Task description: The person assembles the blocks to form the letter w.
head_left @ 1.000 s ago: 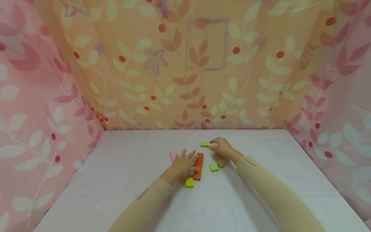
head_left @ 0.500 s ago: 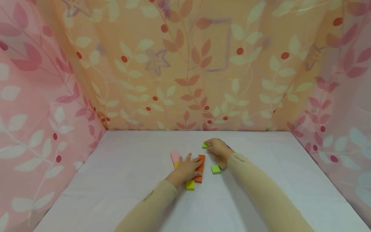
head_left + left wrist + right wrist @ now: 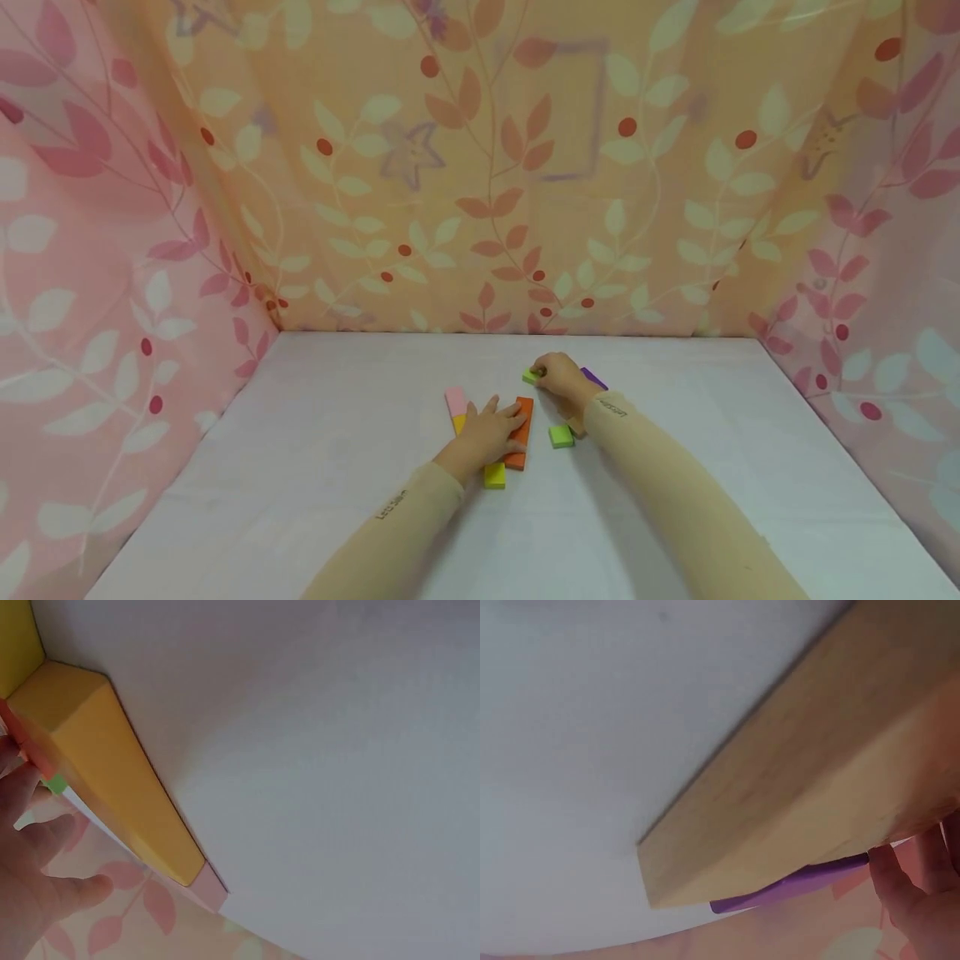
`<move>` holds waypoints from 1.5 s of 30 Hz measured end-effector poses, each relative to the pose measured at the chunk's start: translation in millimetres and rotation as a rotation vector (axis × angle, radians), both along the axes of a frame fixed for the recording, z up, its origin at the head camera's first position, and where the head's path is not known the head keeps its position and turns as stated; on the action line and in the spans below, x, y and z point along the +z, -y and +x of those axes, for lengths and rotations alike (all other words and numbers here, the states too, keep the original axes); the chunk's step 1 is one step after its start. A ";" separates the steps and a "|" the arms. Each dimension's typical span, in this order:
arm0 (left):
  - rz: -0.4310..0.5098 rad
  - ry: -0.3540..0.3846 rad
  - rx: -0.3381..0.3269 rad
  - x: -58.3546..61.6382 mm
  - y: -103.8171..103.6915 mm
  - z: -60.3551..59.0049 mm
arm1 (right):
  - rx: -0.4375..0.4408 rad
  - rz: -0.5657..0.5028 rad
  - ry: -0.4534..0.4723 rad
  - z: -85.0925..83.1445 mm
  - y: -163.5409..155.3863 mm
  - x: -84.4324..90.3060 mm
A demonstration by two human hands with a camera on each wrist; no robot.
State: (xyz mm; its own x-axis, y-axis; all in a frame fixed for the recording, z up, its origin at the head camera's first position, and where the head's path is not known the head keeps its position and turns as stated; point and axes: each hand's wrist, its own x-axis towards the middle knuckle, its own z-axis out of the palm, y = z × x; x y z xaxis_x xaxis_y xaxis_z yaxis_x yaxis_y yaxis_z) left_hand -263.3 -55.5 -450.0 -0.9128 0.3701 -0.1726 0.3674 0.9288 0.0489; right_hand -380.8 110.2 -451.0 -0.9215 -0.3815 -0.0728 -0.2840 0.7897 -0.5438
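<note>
My left hand (image 3: 487,435) lies with spread fingers over the orange blocks (image 3: 523,429). Beside it are a yellow block (image 3: 494,476), a pink block (image 3: 454,401) and an amber block (image 3: 124,772), partly covered in the head view. At the back, my right hand (image 3: 561,379) has curled fingers at the right side of a green block (image 3: 528,377); they seem to pinch a small wooden block, mostly hidden. Under the right wrist lies a long plain wooden block (image 3: 780,802), with a purple block (image 3: 594,378) beyond it.
Another green block (image 3: 560,436) lies at the near end of the wooden block. A white cloth (image 3: 360,500) covers the table. Patterned curtains (image 3: 420,208) hang behind and at both sides.
My right hand has moved slightly left, towards the rear green block, and its fingers have curled in. The purple block has come into sight. My left hand has settled lower over the orange blocks.
</note>
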 end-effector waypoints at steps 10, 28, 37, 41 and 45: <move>-0.023 0.025 -0.004 1.3 0.1 0.4 | 0.023 0.021 -0.019 11.2 -19.5 -1.2; 0.009 0.045 0.006 0.8 6.5 0.3 | 0.105 0.082 0.008 31.8 -15.3 1.6; 0.012 0.038 0.001 3.4 5.1 2.5 | 0.091 0.027 0.020 33.1 -13.5 4.3; 0.004 0.038 -0.004 4.9 3.3 3.9 | 0.053 -0.001 0.077 34.8 -12.9 4.4; 0.007 0.042 -0.004 6.6 0.7 5.0 | 0.014 0.001 0.107 37.4 -13.8 5.1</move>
